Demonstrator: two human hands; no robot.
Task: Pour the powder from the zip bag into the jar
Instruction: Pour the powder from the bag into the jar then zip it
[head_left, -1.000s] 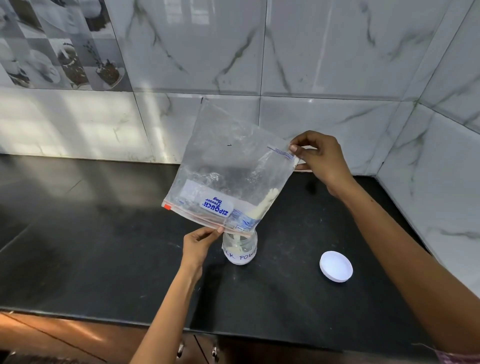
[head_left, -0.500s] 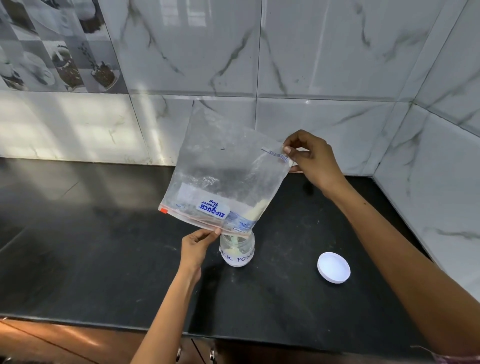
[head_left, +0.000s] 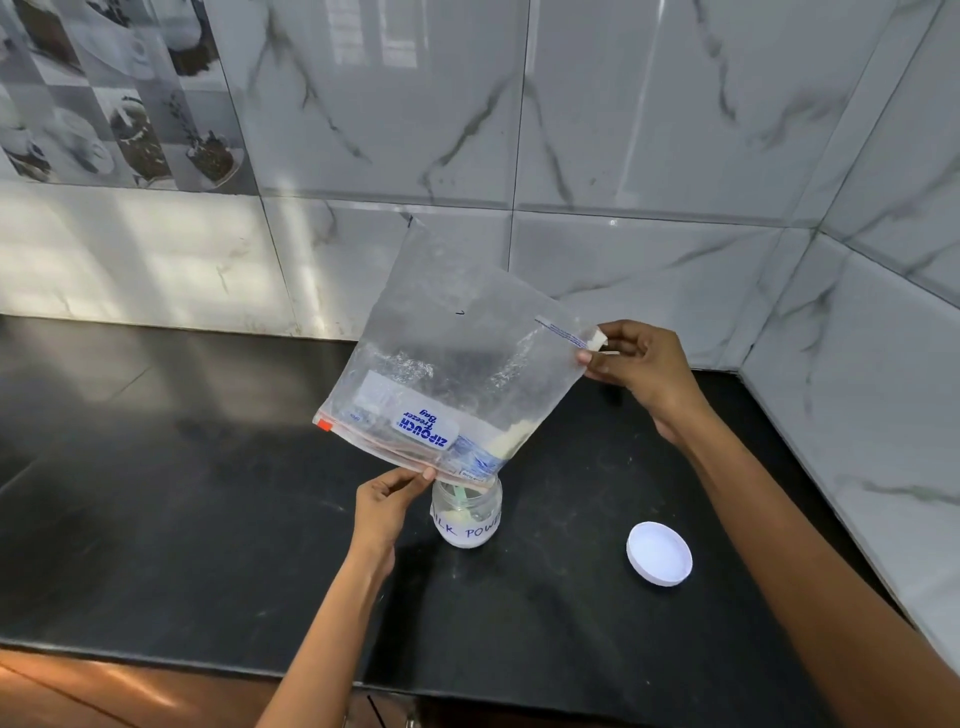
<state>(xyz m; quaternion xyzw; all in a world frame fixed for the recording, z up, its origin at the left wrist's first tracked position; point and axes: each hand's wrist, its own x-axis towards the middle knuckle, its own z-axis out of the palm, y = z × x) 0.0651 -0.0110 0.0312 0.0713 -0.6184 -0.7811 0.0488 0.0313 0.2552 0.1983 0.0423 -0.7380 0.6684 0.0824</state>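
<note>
A clear zip bag hangs upside down over a small jar labelled in blue marker. My left hand pinches the bag's zip edge just left of the jar's mouth. My right hand holds the bag's raised bottom corner up at the right. A small heap of pale yellow powder sits in the low right corner of the bag, right above the jar. Some powder lies inside the jar.
The jar's white lid lies flat on the black countertop to the right of the jar. Marble tile walls close off the back and the right side. The counter's front edge runs along the bottom.
The powder streak in the bag has shrunk and slid down toward the zip corner. The bag and both hands hold nearly the same pose over the jar.
</note>
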